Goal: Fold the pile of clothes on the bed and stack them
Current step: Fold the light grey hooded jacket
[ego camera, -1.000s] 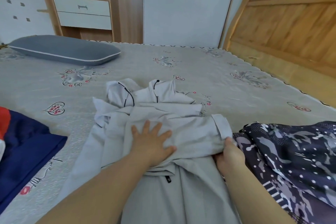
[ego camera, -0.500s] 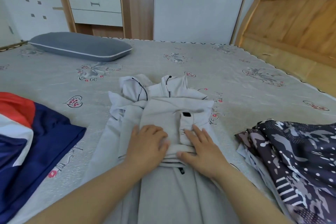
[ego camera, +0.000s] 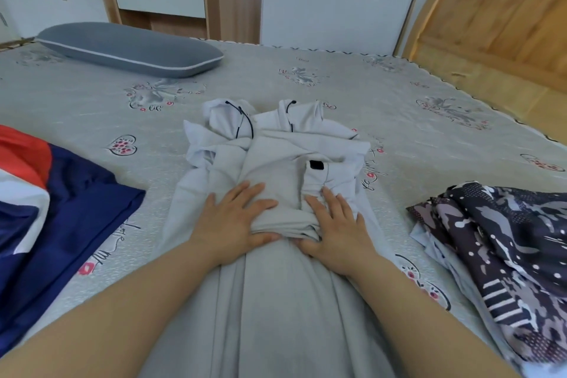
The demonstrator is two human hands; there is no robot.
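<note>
Across the bed (ego camera: 399,120): patterned grey spread, and everything you're working with sits on it.
Light grey hoodie (ego camera: 276,301): dead centre, stretched out toward you, sleeves folded in over the chest, hood at the far end.
Navy, red and white garment (ego camera: 61,209): off to your left, well apart from the hoodie.
Dark patterned garment (ego camera: 497,239): heaped on your right.
Grey pillow (ego camera: 129,49): far left corner.
Left hand (ego camera: 233,221): fingers spread flat, pressing the folded sleeves.
Right hand (ego camera: 334,224): fingers apart too, flat on the sleeves just beside your left.
</note>
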